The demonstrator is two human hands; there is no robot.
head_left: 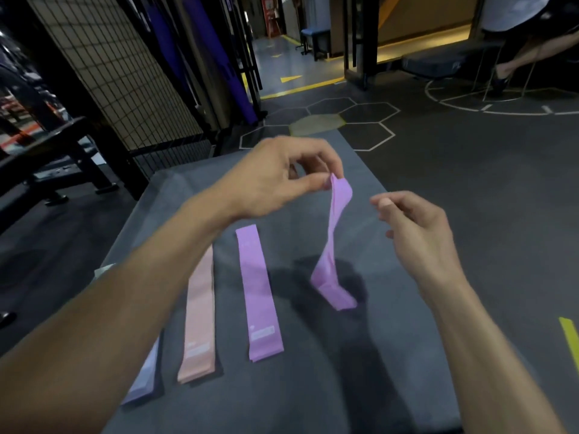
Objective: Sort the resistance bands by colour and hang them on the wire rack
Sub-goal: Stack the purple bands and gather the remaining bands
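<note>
Surface: grey mat (391, 355) covered the near and middle ground; it was flat, with shadows of my arms on it.
Left hand: my left hand (275, 180) pinched the top end of a purple band (336, 233) between thumb and fingertips.
Held band: it hung twisted from the pinch; its lower end rested folded on the mat, right of centre.
Right hand: my right hand (416, 233) hovered just right of the held band, fingers loosely curled, holding nothing and apart from the band.
Second purple band: second purple band (258, 292) lay flat and straight on the mat, left of the held one, with a pale label near its near end.
Pink band: pink band (199, 321) lay flat, left of the second purple band, partly under my left forearm.
Lavender band: lavender band (144, 380) lay furthest left, mostly hidden by my forearm.
Wire rack: wire rack (125, 76) stood upright at far left, beyond the mat's far-left corner; I saw no bands on it.
Floor: dark floor (485, 183) carried white hexagon outlines (354, 120) beyond the mat, one filled yellowish, and yellow tape lines.
Room: black bench (53, 158) stood at left; a doorway (407, 36) was lit at far right; another person's legs (526, 48) showed at far right.
</note>
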